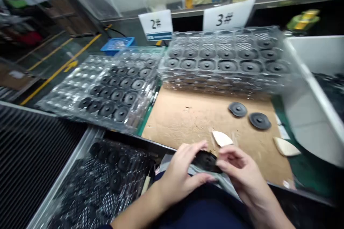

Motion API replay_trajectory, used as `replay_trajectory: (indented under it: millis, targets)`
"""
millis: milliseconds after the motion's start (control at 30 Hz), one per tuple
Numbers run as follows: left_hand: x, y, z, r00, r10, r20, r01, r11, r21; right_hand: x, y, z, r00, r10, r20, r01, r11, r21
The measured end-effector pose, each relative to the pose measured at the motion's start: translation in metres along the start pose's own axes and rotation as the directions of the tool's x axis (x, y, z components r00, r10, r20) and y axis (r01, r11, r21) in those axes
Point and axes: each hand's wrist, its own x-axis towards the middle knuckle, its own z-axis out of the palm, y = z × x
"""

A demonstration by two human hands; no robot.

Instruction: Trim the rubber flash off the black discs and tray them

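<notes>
My left hand point(180, 173) and my right hand point(242, 168) meet at the front edge of the bench, both gripping a black rubber disc point(206, 161) by its rim. A grey cloth point(215, 180) lies bunched under the disc and my left hand. Just beyond my right fingers is a cream wedge-shaped pad point(221, 138), with a second one point(286, 146) further right. Two more black discs point(238, 109) point(259, 121) lie on the brown cardboard sheet point(188, 121), out of reach of my fingers.
Stacked clear plastic trays of black discs point(223, 61) stand behind the cardboard, with another tray point(115, 89) at left and one point(107, 182) in a metal-edged bin, lower left. A white bin point(309, 96) stands at right. Signs 2# point(155, 24) and 3# point(228, 16) stand behind.
</notes>
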Motion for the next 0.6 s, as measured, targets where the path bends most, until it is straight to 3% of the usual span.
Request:
replay_trajectory:
  millis: [100,167,233,300,367,433,500,600]
  targets:
    - [-0.005,0.0,-0.004,0.987,-0.138,0.081,0.141,0.99,-0.031,0.008,0.024,-0.007,0.977,0.205,-0.055,-0.175,0.926,0.336]
    - [-0.014,-0.007,-0.007,0.966,-0.245,0.088,0.252,0.965,-0.077,0.012,0.039,-0.004,0.945,0.327,0.002,-0.301,0.867,0.397]
    - [-0.028,-0.021,-0.011,0.946,-0.322,0.02,0.323,0.943,-0.084,0.015,0.052,0.005,0.912,0.406,0.062,-0.405,0.865,0.297]
    - [-0.049,-0.04,-0.021,0.921,-0.386,-0.054,0.384,0.922,-0.047,0.017,0.064,0.016,0.91,0.406,0.085,-0.412,0.908,0.077]
    - [-0.076,-0.061,-0.042,0.885,-0.445,-0.138,0.451,0.892,0.015,0.024,0.079,0.022,0.959,0.277,0.06,-0.259,0.941,-0.218]
    - [-0.109,-0.082,-0.075,0.831,-0.483,-0.277,0.524,0.847,0.093,0.035,0.096,0.019,0.991,0.066,0.113,0.0,0.862,-0.506]
    - [-0.148,-0.102,-0.115,0.745,-0.473,-0.47,0.602,0.781,0.168,0.048,0.113,0.011,0.965,-0.085,0.249,0.238,0.687,-0.687]
    - [-0.204,-0.133,-0.169,0.6,-0.378,-0.705,0.707,0.662,0.248,0.061,0.13,0.0,0.902,-0.175,0.394,0.429,0.466,-0.774]
